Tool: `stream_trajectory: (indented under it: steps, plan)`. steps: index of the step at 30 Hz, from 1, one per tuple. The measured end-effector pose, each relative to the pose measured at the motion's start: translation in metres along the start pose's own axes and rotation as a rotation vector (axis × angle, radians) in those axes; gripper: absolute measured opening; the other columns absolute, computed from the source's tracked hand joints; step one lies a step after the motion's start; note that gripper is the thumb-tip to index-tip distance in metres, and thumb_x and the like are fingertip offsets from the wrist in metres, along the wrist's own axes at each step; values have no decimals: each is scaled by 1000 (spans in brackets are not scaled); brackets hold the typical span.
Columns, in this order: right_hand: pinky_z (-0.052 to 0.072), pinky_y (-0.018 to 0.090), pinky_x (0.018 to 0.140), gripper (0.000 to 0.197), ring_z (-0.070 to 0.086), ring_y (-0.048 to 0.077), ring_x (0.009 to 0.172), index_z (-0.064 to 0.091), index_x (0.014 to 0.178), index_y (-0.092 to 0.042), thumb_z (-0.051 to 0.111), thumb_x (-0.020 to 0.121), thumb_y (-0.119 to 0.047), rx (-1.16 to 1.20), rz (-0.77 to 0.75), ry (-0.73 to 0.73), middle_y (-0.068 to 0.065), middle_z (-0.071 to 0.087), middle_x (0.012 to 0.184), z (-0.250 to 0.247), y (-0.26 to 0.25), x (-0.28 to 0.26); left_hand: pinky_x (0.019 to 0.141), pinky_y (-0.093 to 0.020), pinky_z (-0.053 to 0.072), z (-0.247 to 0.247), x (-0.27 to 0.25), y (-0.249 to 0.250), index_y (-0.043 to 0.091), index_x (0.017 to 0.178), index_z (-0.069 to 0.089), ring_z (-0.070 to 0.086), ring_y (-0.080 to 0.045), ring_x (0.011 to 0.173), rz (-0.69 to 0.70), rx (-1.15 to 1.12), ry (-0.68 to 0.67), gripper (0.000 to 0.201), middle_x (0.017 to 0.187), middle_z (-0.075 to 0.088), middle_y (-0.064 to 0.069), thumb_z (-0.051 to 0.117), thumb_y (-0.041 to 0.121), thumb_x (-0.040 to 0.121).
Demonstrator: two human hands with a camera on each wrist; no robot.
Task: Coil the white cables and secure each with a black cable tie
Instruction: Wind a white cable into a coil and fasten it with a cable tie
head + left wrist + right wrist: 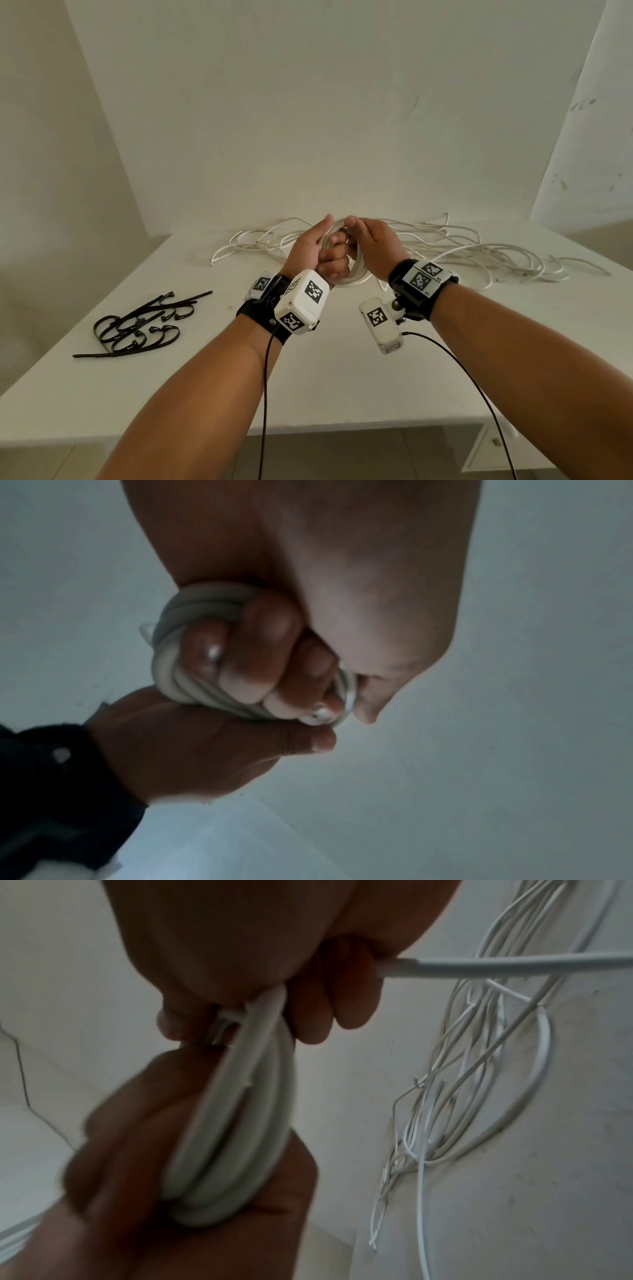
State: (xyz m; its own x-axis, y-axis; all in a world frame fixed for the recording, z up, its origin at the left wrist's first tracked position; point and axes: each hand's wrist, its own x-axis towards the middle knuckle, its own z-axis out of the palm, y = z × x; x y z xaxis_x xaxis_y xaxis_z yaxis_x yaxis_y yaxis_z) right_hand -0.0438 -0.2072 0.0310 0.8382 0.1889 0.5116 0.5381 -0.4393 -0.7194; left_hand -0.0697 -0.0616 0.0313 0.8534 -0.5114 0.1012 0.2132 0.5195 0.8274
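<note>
left hand point(313, 251) and right hand point(371, 245) both curl around one coiled white cable point(356, 270), held above the white table point(205, 394). loose white cables point(479, 253) lie tangled at 2 o'clock; count unreadable. one pile of black cable ties point(137, 327) lies at 8 o'clock; count unclear.

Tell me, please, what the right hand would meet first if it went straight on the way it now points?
Probably the left hand: the right hand points leftward across the coil both grip, though depth is unclear.
</note>
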Motion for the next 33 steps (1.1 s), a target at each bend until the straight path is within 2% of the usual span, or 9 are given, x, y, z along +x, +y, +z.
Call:
stream_trajectory:
  steps: [4,10,14,17,21,25,29,30,33]
  plan:
    - [37,27,57,36,42,6,55,52,73,-23,40,105,-34,122,-32,41,-11,47,61,-1,7,-2,33,-18,26,5,5,3,14,71,51,29,-5,27,59,-54,-45,43,40,31,8,37,45,96]
    - [32,29,48,40,37,16,47,57,91,-7,35,106,-37,315,104,-19,3,46,60,0,21,-8,40,-18,15,2,5,4,7,119,61,29,0,31,191,-39,-101,54,46,37,10,36,48,96]
    - [33,24,47,38,37,9,42,61,85,-15,34,106,-32,160,156,-136,-5,46,57,7,35,-19,39,-15,27,5,9,19,4,129,52,27,-2,32,345,114,35,54,95,74,5,33,45,100]
    - [35,17,51,36,42,0,45,66,90,-20,36,105,-32,-48,97,-196,-8,49,61,13,30,-20,42,-18,31,4,15,18,8,114,55,27,-4,34,375,233,149,39,124,66,-7,35,40,103]
    - [38,23,65,34,51,2,61,55,74,-36,41,104,-28,-252,-5,-276,-12,55,69,23,26,-24,50,-22,29,-2,22,9,11,125,59,32,-6,41,394,499,393,40,78,57,5,40,39,104]
    - [46,32,72,28,55,13,72,62,89,-19,42,103,-33,-376,-61,-370,-7,60,79,27,25,-27,52,-21,39,-11,23,5,18,128,40,42,-8,47,454,769,495,33,112,67,2,44,38,102]
    - [46,28,74,26,55,9,75,67,102,-18,45,102,-33,-413,-89,-461,-8,61,86,21,14,-27,97,-41,47,-34,26,3,5,113,51,59,-23,108,373,1186,526,47,129,57,-12,48,49,95]
    - [44,27,72,25,54,7,74,67,103,-19,46,102,-32,-412,-89,-469,-8,61,86,18,12,-25,103,-37,42,-39,27,3,0,103,55,54,-17,113,368,1268,507,44,121,59,-15,48,44,98]
    - [41,25,68,21,56,11,73,65,102,-17,50,101,-32,-468,-120,-499,-6,62,83,7,4,-21,83,-38,45,-35,19,0,4,83,55,59,-20,81,290,1233,403,51,84,62,-13,40,51,97]
